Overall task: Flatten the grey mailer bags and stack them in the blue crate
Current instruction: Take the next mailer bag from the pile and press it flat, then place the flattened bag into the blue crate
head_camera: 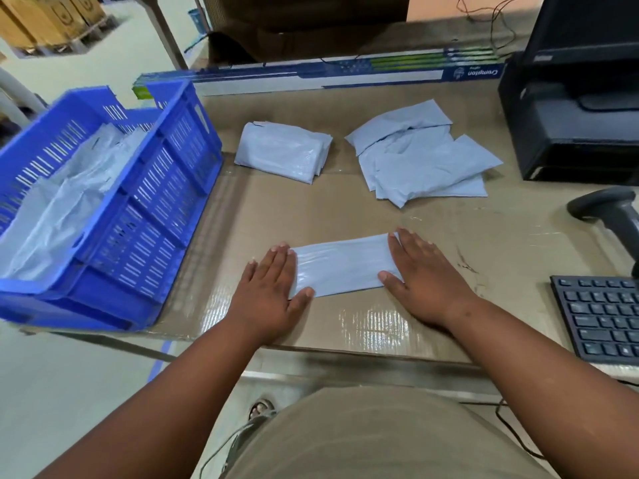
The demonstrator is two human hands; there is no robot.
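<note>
Both my hands lie flat, palms down, fingers spread, on one grey mailer bag (342, 264) at the near middle of the table (432, 326). My left hand (268, 288) covers the bag's left end; my right hand (420, 271) covers its right end. Neither hand grips anything. The bag lies lengthwise between them, pressed against the cardboard sheet (345, 205) that covers the table.

The blue crate (166, 202) stands at the left edge of the table, well apart from my hands. Pale bags (65, 209) lie inside it, loose and crumpled rather than level.

Farther back, a folded bundle of grey bags (281, 152) sits at centre. To its right, a loose pile of grey bags (422, 160) is spread unevenly, overlapping.

A long printed carton (328, 76) runs along the far edge. On the right stand a black printer (570, 133), a barcode scanner (612, 212) and a black keyboard (601, 316).
</note>
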